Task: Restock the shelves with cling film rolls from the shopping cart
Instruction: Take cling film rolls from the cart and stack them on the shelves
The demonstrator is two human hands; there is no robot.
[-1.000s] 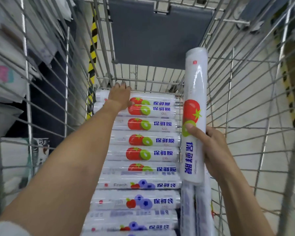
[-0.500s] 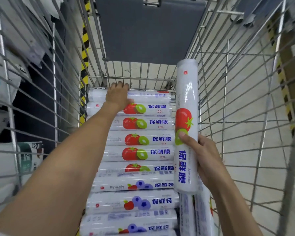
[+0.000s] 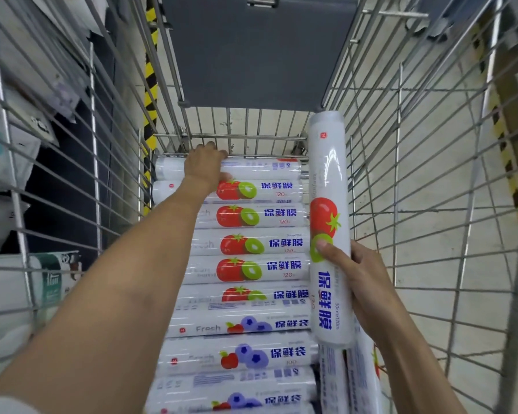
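Left arm: stretched out nearly straight, running from the lower left corner diagonally to the far end of the shopping cart point(image 3: 72, 162). Left hand point(image 3: 204, 165) is palm down, wrist slightly bent. Right arm: bent, entering from the lower right, with the right hand point(image 3: 362, 282) raised at the cart's right side, thumb toward the camera.

Surroundings, left to right: packaged goods point(image 3: 9, 144) sit on shelving outside the left wire wall. A yellow-and-black striped post point(image 3: 150, 85) stands beyond the far left corner. A grey flap point(image 3: 257, 49) hangs at the far end of the cart. Pale floor point(image 3: 431, 174) shows through the right wire wall.

Cart contents: stacked rolls point(image 3: 251, 243) lie crosswise, side by side and touching, with tomato-and-kiwi print. Nearer the camera are berry-print rolls point(image 3: 240, 357), also crosswise. More rolls point(image 3: 335, 380) lie lengthwise along the right wall; their labels are hard to read.

Left hand: fingers curled over the top of the farthest roll point(image 3: 251, 168), thumb on its near side, gripping it near its left end. The roll lies in its row against the far wire.

Right hand: wrapped round the lower half of the upright roll point(image 3: 326, 180), thumb across the kiwi print, fingers behind and hidden. This roll stands nearly vertical, lifted above the lengthwise rolls.
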